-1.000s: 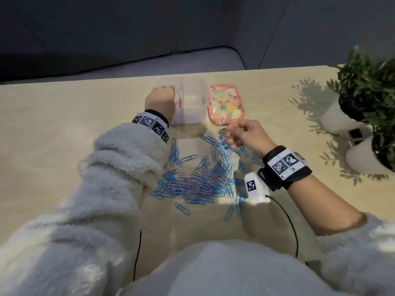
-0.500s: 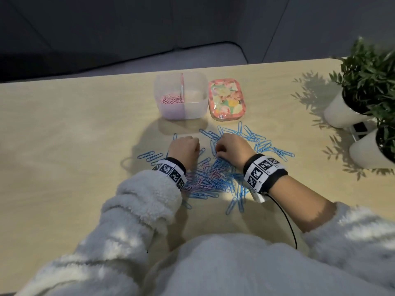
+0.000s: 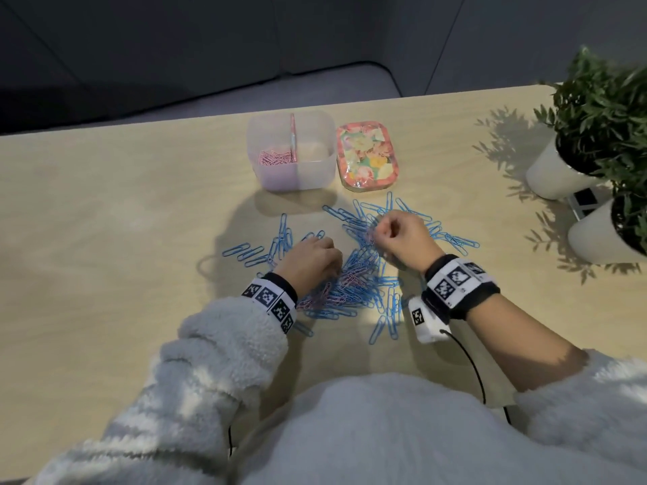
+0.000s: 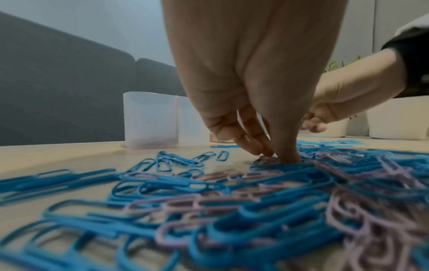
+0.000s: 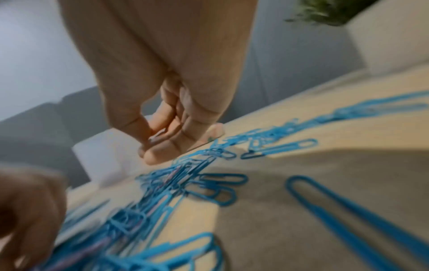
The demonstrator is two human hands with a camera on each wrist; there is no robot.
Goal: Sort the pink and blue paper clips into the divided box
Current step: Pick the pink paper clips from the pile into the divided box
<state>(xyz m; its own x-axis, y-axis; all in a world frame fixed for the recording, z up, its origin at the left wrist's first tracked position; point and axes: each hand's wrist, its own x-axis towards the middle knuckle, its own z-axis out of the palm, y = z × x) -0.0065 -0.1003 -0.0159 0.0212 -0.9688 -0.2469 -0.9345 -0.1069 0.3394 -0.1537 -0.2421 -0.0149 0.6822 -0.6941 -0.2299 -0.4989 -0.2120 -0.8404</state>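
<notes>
A heap of blue and pink paper clips point(image 3: 353, 278) lies on the wooden table point(image 3: 122, 239), in front of the clear divided box point(image 3: 315, 134). Pink clips point(image 3: 275, 158) lie in the box's left compartment; the right one looks bare. My left hand point(image 3: 332, 271) reaches down into the heap, its fingertips point(image 4: 285, 157) pinched together on a pink clip point(image 4: 267, 159) that lies on the table. My right hand point(image 3: 376, 234) hovers just above the far side of the heap, and between thumb and fingers it pinches a small pink clip point(image 5: 160, 134).
A floral lid point(image 3: 367, 155) lies right of the box. Two white plant pots point(image 3: 556, 173) point(image 3: 605, 232) stand at the table's right edge. Loose blue clips point(image 3: 259, 253) spread left and right of the heap. A cable point(image 3: 469, 365) hangs from my right wrist.
My left hand came back from the box to the heap and stays down on it. My right hand dipped into the heap, then rose slightly with a pink clip.
</notes>
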